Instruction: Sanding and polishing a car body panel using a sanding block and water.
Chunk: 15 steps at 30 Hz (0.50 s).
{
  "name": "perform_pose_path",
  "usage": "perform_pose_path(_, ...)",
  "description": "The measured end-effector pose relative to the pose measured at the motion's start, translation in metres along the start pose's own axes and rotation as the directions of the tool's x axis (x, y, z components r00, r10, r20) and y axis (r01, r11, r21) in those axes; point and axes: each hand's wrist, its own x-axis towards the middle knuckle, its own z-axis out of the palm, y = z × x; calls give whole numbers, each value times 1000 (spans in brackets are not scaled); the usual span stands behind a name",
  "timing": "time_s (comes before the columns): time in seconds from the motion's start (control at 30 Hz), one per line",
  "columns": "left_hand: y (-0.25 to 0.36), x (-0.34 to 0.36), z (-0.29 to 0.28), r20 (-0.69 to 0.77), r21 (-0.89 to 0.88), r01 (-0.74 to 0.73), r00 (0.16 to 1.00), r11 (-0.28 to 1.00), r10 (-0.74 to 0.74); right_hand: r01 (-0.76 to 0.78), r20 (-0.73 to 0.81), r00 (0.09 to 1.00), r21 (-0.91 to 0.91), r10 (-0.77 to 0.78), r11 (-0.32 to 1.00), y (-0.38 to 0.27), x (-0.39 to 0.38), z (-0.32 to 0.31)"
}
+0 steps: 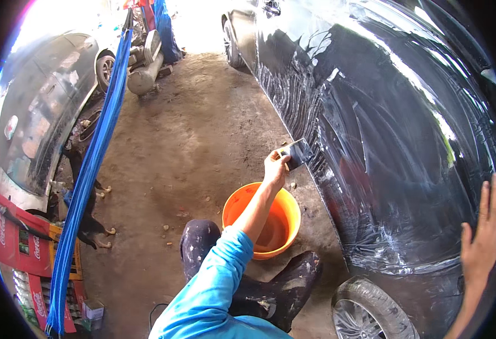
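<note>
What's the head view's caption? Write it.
Left hand holds a dark flat piece beside a streaked car, orange bucket nearby.

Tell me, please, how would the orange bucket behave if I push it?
The orange bucket would probably feel fairly heavy, as murky liquid seems to lie inside. Its open top suggests it could slosh. It might drag on the rough dirt floor.

Brown dirt floor point(163, 152), red crates point(16, 240) at left, glaring daylight point(200, 28) beyond
</note>
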Motion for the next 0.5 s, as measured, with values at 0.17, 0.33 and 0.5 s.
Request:
perform_pose_path(0.17, 9, -1, 24, 90, -157, -48, 994, 986, 63, 107, -105, 988, -22, -109, 994, -36, 18, -7)
perform_pose_path(0.33, 19, 6, 2, -200, -81, 82, 975, 993, -96, 132, -104, 987, 128, -119, 983, -70, 38, -1)
perform_pose_path(0.5, -5, 6, -11, -119, -214, 141, 978, 967, -169, 310, 88, 912, 494, -401, 813, -178, 32, 35)
